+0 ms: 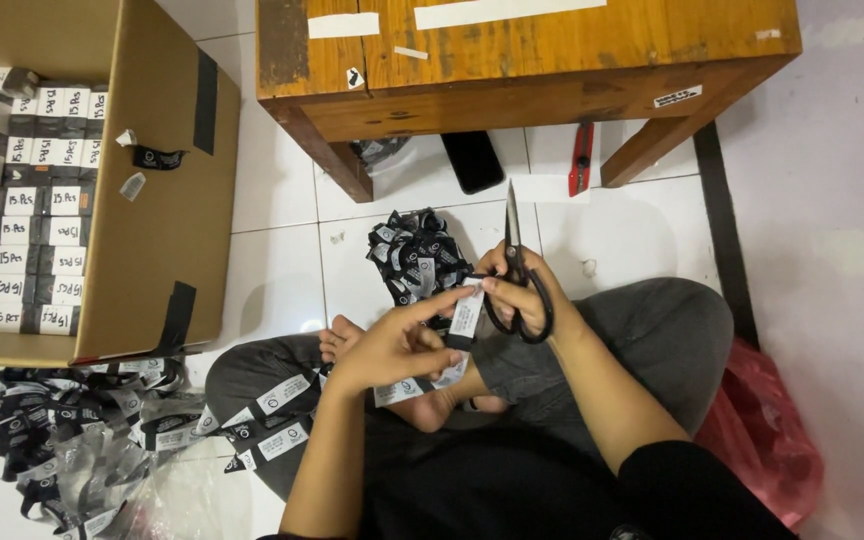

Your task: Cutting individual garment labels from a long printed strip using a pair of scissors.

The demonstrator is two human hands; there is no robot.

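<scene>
My right hand grips black-handled scissors, blades shut and pointing away from me. The thumb and fingers of that hand also pinch the top of a black-and-white label strip. My left hand holds the lower part of the same strip, index finger stretched along it. Just beyond my hands a heap of black labels lies on the white tile floor. More cut labels rest on my left knee and lap.
A wooden table stands ahead; under it lie a black phone and a red cutter. A cardboard box with several bundled label packs is at left. Label strips in plastic lie lower left; a red bag right.
</scene>
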